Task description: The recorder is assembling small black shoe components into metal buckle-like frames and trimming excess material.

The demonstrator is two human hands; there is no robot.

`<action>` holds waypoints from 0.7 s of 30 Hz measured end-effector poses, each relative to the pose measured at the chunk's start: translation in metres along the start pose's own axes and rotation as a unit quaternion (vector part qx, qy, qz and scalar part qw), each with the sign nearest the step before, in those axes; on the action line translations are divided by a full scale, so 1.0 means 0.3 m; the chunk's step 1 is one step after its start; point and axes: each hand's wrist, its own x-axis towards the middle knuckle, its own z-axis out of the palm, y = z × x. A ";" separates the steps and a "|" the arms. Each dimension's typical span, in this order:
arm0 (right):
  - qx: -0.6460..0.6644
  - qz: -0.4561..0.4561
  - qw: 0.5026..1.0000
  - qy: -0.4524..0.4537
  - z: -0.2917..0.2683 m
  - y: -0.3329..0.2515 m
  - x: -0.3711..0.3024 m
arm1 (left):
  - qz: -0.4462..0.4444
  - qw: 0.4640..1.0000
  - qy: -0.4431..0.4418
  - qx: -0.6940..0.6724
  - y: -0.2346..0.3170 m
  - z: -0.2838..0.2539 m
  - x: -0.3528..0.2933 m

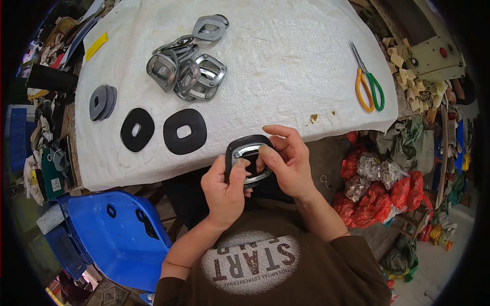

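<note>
In front of my body, just off the table's near edge, a silver metal frame with rounded corners lies against a black rounded pad whose rim shows around it. My left hand grips the left side, its thumb across the metal. On the right side, my right hand pinches the piece with its thumb on the frame; its index finger is raised and bent. Two black pads with oblong holes, a left pad and a right pad, lie flat on the table beyond my left hand.
A white woven sheet covers the table. On it lie a pile of metal frames, grey pads, a yellow strip and scissors. A blue tub stands lower left; red bags lie at right.
</note>
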 end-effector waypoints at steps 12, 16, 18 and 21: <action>-0.056 -0.038 0.995 0.067 -0.003 -0.041 0.006 | -0.027 0.985 -0.127 -0.114 -0.016 -0.073 0.020; -0.060 -0.043 0.997 0.035 -0.009 -0.020 -0.003 | -0.069 0.989 -0.114 -0.060 0.003 -0.056 0.011; -0.048 -0.043 0.998 0.014 -0.013 -0.016 -0.007 | -0.072 0.991 -0.104 -0.034 0.003 -0.056 0.010; -0.003 -0.026 0.999 -0.023 0.000 -0.030 -0.024 | -0.052 0.996 -0.073 -0.023 0.003 -0.048 0.011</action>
